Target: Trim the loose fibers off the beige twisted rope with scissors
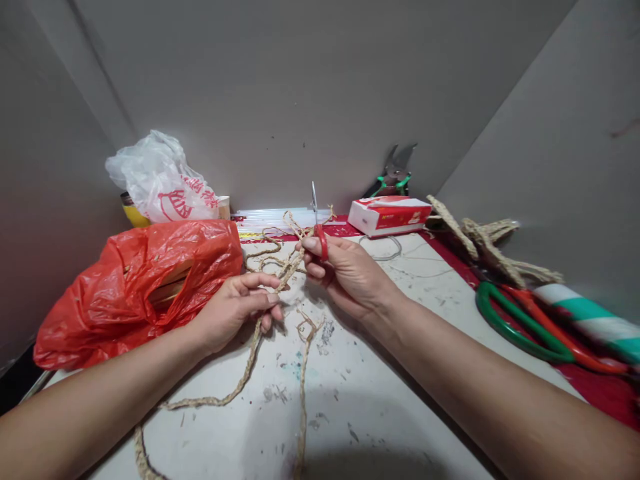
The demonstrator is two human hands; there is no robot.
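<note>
My left hand (250, 303) pinches a braided straw rope (251, 353) between thumb and fingers, near the middle of the table. From there the rope trails down toward the lower left, passing behind my forearm. My right hand (345, 273) is closed around small scissors (321, 241) with red handles, their blades pointing up. Frayed rope ends (295, 227) stick up beside the right fingertips, which seem to touch the braid. Another length of braided rope (303, 387) lies below the hands, its loose fibres curling at the top.
To the left sits a red plastic bag (145, 280), with a white plastic bag (160, 177) behind it. A red-and-white box (390, 215) and pruning shears (395, 173) stand at the back right. Straw bundles (500, 240), a green loop handle (520, 323) and a striped roll (590, 317) line the right edge.
</note>
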